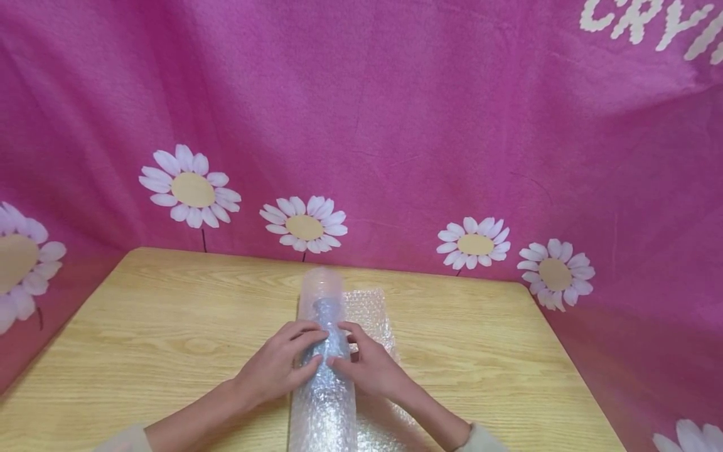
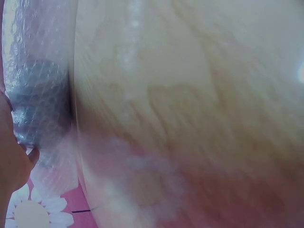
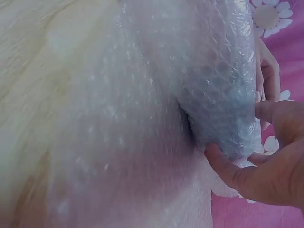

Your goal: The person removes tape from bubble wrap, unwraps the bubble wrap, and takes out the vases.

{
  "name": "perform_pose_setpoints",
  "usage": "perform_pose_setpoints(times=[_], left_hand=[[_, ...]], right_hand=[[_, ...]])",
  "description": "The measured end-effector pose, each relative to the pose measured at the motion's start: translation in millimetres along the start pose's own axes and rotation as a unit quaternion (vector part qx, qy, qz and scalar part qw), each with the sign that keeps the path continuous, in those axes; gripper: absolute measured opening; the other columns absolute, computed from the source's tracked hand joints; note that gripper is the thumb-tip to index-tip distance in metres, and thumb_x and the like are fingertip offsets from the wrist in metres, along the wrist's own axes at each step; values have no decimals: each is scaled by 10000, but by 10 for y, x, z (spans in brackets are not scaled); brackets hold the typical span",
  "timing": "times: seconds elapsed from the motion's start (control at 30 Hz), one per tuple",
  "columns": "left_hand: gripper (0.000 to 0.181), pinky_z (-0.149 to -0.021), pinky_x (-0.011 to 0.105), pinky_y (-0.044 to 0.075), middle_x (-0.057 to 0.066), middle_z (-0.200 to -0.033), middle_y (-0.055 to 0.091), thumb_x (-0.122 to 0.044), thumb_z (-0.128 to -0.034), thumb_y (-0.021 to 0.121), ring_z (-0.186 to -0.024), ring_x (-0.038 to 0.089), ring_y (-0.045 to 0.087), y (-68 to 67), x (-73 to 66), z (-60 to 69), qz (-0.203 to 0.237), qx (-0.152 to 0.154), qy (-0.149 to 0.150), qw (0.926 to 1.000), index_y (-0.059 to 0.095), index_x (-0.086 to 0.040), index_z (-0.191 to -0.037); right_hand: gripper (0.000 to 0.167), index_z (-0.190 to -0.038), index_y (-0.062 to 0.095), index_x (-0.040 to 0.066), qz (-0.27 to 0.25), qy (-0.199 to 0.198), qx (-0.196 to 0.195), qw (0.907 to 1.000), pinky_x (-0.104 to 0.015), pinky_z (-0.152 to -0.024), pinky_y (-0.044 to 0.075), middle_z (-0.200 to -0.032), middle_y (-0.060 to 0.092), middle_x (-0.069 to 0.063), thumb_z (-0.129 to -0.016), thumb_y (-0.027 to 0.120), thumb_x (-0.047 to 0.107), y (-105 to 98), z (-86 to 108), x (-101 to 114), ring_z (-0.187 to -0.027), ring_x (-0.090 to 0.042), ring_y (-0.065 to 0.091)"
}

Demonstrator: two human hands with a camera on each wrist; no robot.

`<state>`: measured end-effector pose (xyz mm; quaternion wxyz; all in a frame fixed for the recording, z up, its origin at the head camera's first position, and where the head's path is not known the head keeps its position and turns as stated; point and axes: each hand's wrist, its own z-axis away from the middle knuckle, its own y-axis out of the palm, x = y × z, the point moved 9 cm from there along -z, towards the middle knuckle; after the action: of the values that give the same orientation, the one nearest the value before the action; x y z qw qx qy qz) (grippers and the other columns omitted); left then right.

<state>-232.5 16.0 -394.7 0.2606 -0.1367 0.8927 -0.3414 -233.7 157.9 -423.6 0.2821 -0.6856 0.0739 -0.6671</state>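
A long roll of bubble wrap (image 1: 324, 411) lies lengthwise on the table, wound around a bluish-grey object (image 2: 40, 107) whose kind the wrap blurs. My left hand (image 1: 277, 359) grips the roll from its left side, fingers bent over the top and thumb nearer to me. From the right, my right hand (image 1: 374, 365) holds the same stretch, its thumb and fingers curled on the wrap. A flat tail of bubble wrap (image 1: 369, 307) spreads out from under the roll to the right. In the right wrist view, a dark gap shows between roll and tail.
The wooden table (image 1: 186, 314) has its far edge just beyond the roll's far end. A pink cloth (image 1: 395, 138) with printed daisies hangs behind the table and along its sides.
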Motion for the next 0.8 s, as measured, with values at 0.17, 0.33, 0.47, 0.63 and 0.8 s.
perform_pose_setpoints(times=[0.17, 0.33, 0.47, 0.63, 0.8], left_hand=[[389, -968, 367, 526, 10, -1214, 610, -189, -839, 775, -1139, 198, 593, -31, 61, 23, 11, 124, -179, 9998, 711, -94, -1210], [354, -937, 357, 544, -8, -1204, 609, -131, -836, 769, -1112, 169, 603, -82, 124, 44, 253, 138, -289, 9992, 704, -94, -1182], [341, -924, 343, 550, -12, -1201, 610, -107, -840, 765, -1102, 158, 605, -110, 153, 72, 464, 146, -384, 9981, 702, -88, -1175], [334, -911, 333, 555, -28, -1208, 605, -88, -853, 751, -1102, 161, 606, -129, 165, 93, 553, 175, -449, 9973, 699, -93, -1183], [288, -869, 309, 567, -46, -1182, 609, -76, -860, 734, -1060, 139, 612, -145, 162, 85, 608, 100, -376, 9974, 707, -99, -1145]], right_hand=[[636, -1478, 420, 106, 203, -61, 20, 9998, -327, -733, 588, -1311, 537, -238, -939, 688, 313, 25, -15, 66, -998, -304, 658], [487, -1462, 453, 93, 214, -187, -95, 9995, -411, -826, 568, -1302, 555, -241, -1025, 537, 289, 22, -24, 132, -1026, -308, 656], [411, -1438, 477, 96, 290, -240, -226, 9990, -450, -860, 542, -1281, 577, -223, -1048, 475, 223, 3, -34, 154, -1029, -296, 642], [482, -1450, 438, 34, 46, -166, -177, 9997, -424, -817, 569, -1292, 554, -231, -1023, 551, 225, 26, -36, 133, -983, -318, 669], [588, -1487, 380, -2, -32, 96, -71, 9999, -457, -865, 563, -1334, 524, -249, -1014, 574, 288, 58, -51, 60, -1064, -367, 641]])
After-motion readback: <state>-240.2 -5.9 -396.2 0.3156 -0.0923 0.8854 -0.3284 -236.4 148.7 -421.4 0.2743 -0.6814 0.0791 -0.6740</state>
